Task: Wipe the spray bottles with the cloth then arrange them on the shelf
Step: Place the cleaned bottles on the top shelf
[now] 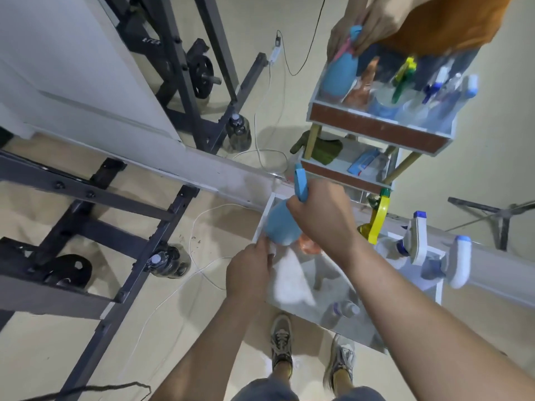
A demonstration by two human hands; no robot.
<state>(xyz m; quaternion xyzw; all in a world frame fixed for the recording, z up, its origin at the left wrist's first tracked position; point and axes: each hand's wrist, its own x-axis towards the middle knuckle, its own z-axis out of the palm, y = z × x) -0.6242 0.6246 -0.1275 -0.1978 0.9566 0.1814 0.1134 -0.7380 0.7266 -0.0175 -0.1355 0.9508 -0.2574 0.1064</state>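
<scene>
Blue spray bottle [279,224] is held over the left end of the shelf [263,219], with the right hand [321,218] wrapped round its neck just under the trigger. Left hand [250,270] pinches the white cloth [292,282] against the bottle's lower side. Risks:
- Wipe force twists the bottle in a neck-only grip and it slips.
- A finger on the trigger causes a stray spray.
- Right forearm runs just beside the yellow-trigger bottle [377,218] and could tip it.
</scene>
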